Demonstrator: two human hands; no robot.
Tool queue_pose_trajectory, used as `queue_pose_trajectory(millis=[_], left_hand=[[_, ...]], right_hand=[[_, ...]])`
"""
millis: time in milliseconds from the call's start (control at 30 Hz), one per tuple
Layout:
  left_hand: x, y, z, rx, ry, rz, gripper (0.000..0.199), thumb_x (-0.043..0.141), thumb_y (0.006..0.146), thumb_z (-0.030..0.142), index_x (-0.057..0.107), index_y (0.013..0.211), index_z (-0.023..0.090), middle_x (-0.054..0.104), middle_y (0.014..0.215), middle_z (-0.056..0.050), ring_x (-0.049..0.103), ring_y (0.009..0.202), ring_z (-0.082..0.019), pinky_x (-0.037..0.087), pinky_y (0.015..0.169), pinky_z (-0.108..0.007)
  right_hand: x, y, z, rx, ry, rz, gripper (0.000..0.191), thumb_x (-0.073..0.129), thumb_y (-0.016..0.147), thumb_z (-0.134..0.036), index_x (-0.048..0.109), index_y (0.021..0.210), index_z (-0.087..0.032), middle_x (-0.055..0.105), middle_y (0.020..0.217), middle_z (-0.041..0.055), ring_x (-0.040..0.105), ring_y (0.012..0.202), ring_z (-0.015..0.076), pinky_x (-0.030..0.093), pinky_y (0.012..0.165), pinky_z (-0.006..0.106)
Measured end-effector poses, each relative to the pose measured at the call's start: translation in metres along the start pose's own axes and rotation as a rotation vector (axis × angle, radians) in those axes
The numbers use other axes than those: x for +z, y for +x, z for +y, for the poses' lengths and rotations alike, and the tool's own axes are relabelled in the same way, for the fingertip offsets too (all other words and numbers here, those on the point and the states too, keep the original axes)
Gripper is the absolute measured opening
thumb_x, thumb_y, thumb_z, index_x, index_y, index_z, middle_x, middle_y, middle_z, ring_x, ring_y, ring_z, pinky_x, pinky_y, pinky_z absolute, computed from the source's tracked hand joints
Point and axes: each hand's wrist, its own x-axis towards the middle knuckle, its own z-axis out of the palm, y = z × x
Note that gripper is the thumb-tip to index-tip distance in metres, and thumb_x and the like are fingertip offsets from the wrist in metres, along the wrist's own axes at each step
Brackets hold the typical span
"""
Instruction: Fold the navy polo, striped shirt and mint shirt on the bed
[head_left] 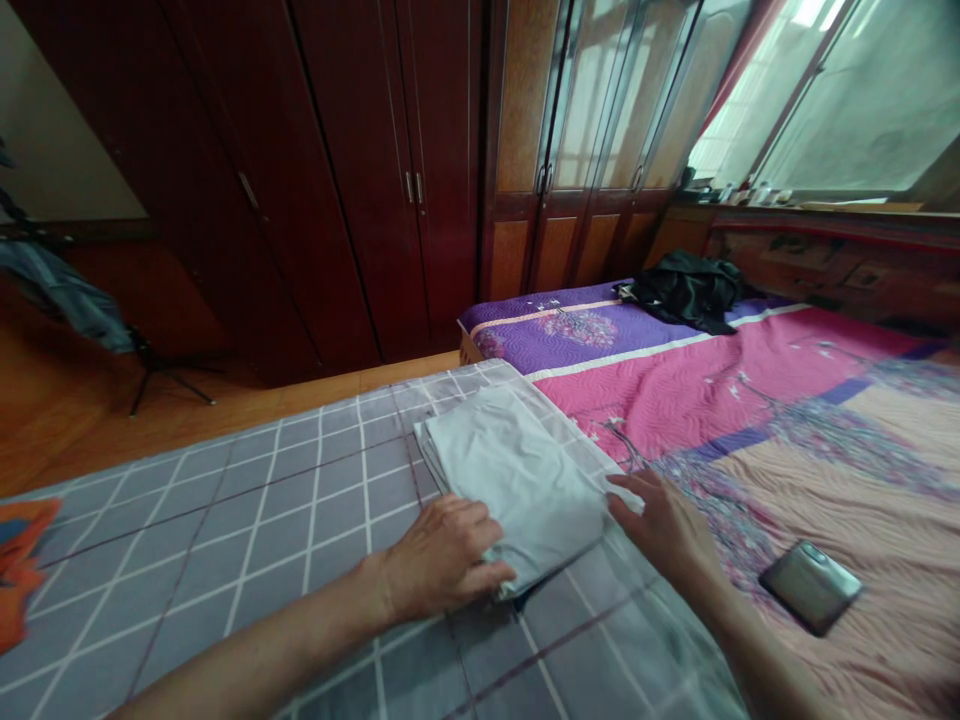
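A folded pale garment lies on the grey checked cloth, near that cloth's right edge; its exact kind is hidden by the folds. My left hand is closed on its near left edge, fingers curled and thumb along the front. At the right edge, my right hand pinches a small raised bit of the pale fabric between thumb and fingers. A sliver of something dark blue shows beneath the front edge of the folded stack.
A phone rests on the pink and purple bedspread at right. Black clothing lies farther back. An orange item is at the left edge. Dark red wardrobes line the wall; a tripod stands at left.
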Motion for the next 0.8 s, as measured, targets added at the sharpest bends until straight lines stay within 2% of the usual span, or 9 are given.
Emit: queue_pose_trajectory(millis=[67, 133, 233, 333, 400, 500, 600, 733, 800], left_hand=[[-0.004, 0.017, -0.011, -0.03, 0.012, 0.076, 0.026, 0.044, 0.094, 0.038, 0.061, 0.09, 0.018, 0.062, 0.086, -0.004, 0.059, 0.084, -0.019, 0.044, 0.08, -0.031], [-0.003, 0.043, -0.023, -0.071, 0.011, 0.138, 0.023, 0.041, 0.095, 0.026, 0.062, 0.097, 0.018, 0.063, 0.093, -0.006, 0.059, 0.091, -0.02, 0.043, 0.085, -0.033], [0.008, 0.085, -0.046, -0.11, -0.008, 0.16, 0.028, 0.041, 0.092, 0.018, 0.056, 0.116, 0.016, 0.059, 0.12, -0.01, 0.051, 0.115, -0.022, 0.038, 0.098, -0.037], [0.024, 0.116, -0.072, -0.134, -0.018, 0.137, 0.039, 0.038, 0.094, 0.024, 0.046, 0.132, 0.017, 0.042, 0.143, -0.01, 0.03, 0.135, -0.024, 0.025, 0.11, -0.043], [0.035, 0.126, -0.09, -0.165, -0.028, 0.11, 0.047, 0.038, 0.095, 0.037, 0.039, 0.139, 0.019, 0.032, 0.15, -0.009, 0.019, 0.14, -0.028, 0.014, 0.113, -0.052], [0.048, 0.127, -0.109, -0.229, -0.085, 0.057, 0.065, 0.035, 0.091, 0.057, 0.026, 0.146, 0.023, 0.022, 0.154, -0.009, 0.007, 0.142, -0.033, 0.006, 0.11, -0.061], [0.054, 0.123, -0.117, -0.277, -0.189, 0.035, 0.075, 0.031, 0.087, 0.066, 0.017, 0.149, 0.026, 0.011, 0.156, -0.008, -0.004, 0.142, -0.033, 0.0, 0.109, -0.062], [0.056, 0.12, -0.119, -0.322, -0.271, 0.091, 0.087, 0.034, 0.08, 0.075, 0.015, 0.149, 0.024, -0.005, 0.157, -0.01, -0.016, 0.14, -0.036, -0.005, 0.109, -0.061], [0.057, 0.12, -0.12, -0.33, -0.312, 0.085, 0.088, 0.033, 0.079, 0.076, 0.016, 0.149, 0.025, -0.004, 0.157, -0.01, -0.017, 0.139, -0.037, -0.006, 0.109, -0.061]], right_hand=[[0.002, 0.003, -0.024, -0.171, -0.091, 0.078, 0.033, 0.049, 0.081, -0.035, 0.069, 0.102, -0.02, 0.064, 0.103, 0.0094, 0.059, 0.097, 0.0258, 0.045, 0.085, 0.039], [0.011, 0.009, -0.055, -0.292, -0.107, 0.065, 0.032, 0.049, 0.084, -0.031, 0.067, 0.106, -0.018, 0.062, 0.111, 0.0113, 0.056, 0.104, 0.026, 0.043, 0.09, 0.039], [0.036, 0.013, -0.098, -0.403, -0.144, -0.086, 0.032, 0.05, 0.085, -0.028, 0.064, 0.11, -0.013, 0.059, 0.119, 0.0157, 0.051, 0.113, 0.0284, 0.04, 0.096, 0.04], [0.066, 0.007, -0.115, -0.393, -0.182, -0.183, 0.05, 0.055, 0.084, -0.036, 0.055, 0.124, -0.006, 0.047, 0.135, 0.0205, 0.039, 0.127, 0.035, 0.031, 0.105, 0.047], [0.082, 0.002, -0.112, -0.358, -0.192, -0.186, 0.063, 0.053, 0.085, -0.044, 0.046, 0.135, -0.006, 0.038, 0.143, 0.0207, 0.03, 0.133, 0.0381, 0.025, 0.107, 0.051], [0.097, -0.002, -0.101, -0.331, -0.203, -0.179, 0.069, 0.045, 0.087, -0.055, 0.043, 0.138, -0.01, 0.036, 0.145, 0.0194, 0.025, 0.136, 0.0394, 0.024, 0.107, 0.054], [0.105, -0.001, -0.093, -0.359, -0.217, -0.123, 0.07, 0.042, 0.086, -0.06, 0.047, 0.136, -0.011, 0.039, 0.143, 0.0193, 0.027, 0.135, 0.0391, 0.025, 0.106, 0.054], [0.122, 0.003, -0.071, -0.435, -0.217, 0.049, 0.069, 0.045, 0.079, -0.062, 0.056, 0.127, -0.013, 0.046, 0.138, 0.0191, 0.03, 0.133, 0.0405, 0.03, 0.103, 0.056], [0.136, 0.008, -0.051, -0.536, -0.175, 0.117, 0.054, 0.045, 0.078, -0.058, 0.063, 0.116, -0.025, 0.053, 0.131, 0.0153, 0.028, 0.134, 0.0415, 0.03, 0.1, 0.061]])
